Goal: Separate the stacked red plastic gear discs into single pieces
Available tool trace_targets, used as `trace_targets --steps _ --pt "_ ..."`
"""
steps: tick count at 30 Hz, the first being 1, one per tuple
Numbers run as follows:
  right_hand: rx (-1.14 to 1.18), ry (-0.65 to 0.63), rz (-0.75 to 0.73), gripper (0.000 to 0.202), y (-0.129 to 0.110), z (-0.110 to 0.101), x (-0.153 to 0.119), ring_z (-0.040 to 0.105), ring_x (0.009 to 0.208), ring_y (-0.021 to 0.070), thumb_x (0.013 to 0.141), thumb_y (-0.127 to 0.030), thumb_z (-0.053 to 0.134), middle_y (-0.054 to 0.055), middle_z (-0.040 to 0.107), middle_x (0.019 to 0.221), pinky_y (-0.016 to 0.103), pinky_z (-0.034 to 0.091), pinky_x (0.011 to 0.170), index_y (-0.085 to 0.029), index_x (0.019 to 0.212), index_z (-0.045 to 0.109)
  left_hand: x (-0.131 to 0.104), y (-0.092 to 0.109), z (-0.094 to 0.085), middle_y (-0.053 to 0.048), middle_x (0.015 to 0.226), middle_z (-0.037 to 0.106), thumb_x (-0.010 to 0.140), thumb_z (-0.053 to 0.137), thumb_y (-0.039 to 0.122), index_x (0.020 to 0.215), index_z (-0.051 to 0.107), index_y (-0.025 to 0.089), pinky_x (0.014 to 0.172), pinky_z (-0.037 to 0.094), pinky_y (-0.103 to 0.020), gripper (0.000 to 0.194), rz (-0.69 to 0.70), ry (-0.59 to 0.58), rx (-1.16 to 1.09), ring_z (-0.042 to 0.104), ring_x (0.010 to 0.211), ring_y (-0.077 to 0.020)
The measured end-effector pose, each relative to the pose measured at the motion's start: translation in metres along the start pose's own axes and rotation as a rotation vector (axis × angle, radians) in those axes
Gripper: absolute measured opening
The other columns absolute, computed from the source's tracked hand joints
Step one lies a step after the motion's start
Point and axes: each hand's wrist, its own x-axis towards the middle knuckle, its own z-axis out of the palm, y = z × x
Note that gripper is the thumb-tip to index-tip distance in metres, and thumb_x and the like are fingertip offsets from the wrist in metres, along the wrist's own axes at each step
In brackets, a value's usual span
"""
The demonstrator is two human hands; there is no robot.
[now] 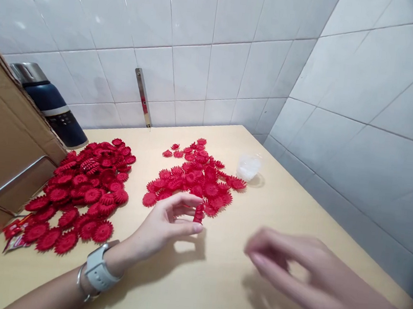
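Observation:
Between the thumb and fingers of my left hand (170,222) a small red toothed, flower-like disc (199,213) is held on edge, just above the table. My right hand (286,266) hovers to the right, blurred by motion, with its thumb and fingertips pressed together; anything in that pinch is hidden. Behind my left hand spreads a loose heap of red flower-like discs (197,173). A thicker pile of rounder, fuller red flower-like pieces (88,186) lies to the left, beside my left forearm.
At the right back of the table (206,292) stands a small clear cup (248,168) with white contents. A cardboard box (9,138) borders the left side, with a dark blue bottle (55,104) behind it. A metal strip (143,97) leans against the tiled wall (189,69).

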Motion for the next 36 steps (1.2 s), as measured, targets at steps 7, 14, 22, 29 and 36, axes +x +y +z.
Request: trace_targets --steps 7,14,22,29,36 --pt "0.068 -0.051 -0.180 0.034 -0.007 0.012 0.109 0.058 0.082 0.0176 0.072 -0.022 0.065 0.006 0.058 0.098 0.030 0.050 0.066 -0.020 0.102 0.050 0.004 -0.004 -0.006 -0.005 0.084 0.062 0.069 0.070 0.019 0.099 0.057 0.015 0.069 0.049 -0.031 0.033 -0.086 0.099 -0.108 0.060 0.074 -0.0144" --pt "0.091 0.042 -0.283 0.051 0.003 0.031 0.103 0.054 0.096 0.0214 0.069 -0.015 0.065 0.010 0.054 0.106 0.036 0.049 0.077 -0.018 0.114 0.044 0.012 0.000 0.004 -0.002 0.082 0.060 0.069 0.070 0.021 0.093 0.056 0.017 0.064 0.048 -0.025 0.028 -0.075 0.150 -0.195 0.060 0.072 -0.0123" --pt "0.186 0.097 -0.249 0.021 0.005 0.023 0.103 0.057 0.080 0.0182 0.073 -0.010 0.060 0.007 0.060 0.089 0.032 0.050 0.068 -0.018 0.093 0.059 0.013 0.009 0.002 -0.003 0.083 0.062 0.069 0.069 0.020 0.090 0.061 0.015 0.076 0.046 -0.028 0.023 -0.203 0.031 -0.133 0.060 0.077 -0.0129" --pt "0.162 0.176 -0.273 0.020 0.006 0.026 0.097 0.059 0.075 0.0175 0.075 -0.008 0.057 0.007 0.065 0.084 0.032 0.052 0.065 -0.018 0.091 0.063 0.014 0.009 -0.002 -0.006 0.085 0.063 0.069 0.069 0.021 0.088 0.063 0.012 0.085 0.045 -0.039 0.022 -0.269 0.002 -0.156 0.061 0.081 -0.0166" --pt "0.122 0.249 -0.362 0.025 0.003 0.028 0.095 0.060 0.072 0.0180 0.074 -0.004 0.050 0.008 0.066 0.083 0.031 0.052 0.061 -0.017 0.092 0.062 0.014 0.007 -0.005 -0.007 0.084 0.064 0.072 0.067 0.022 0.088 0.062 0.013 0.084 0.045 -0.039 0.019 -0.261 -0.042 -0.189 0.062 0.079 -0.0164"
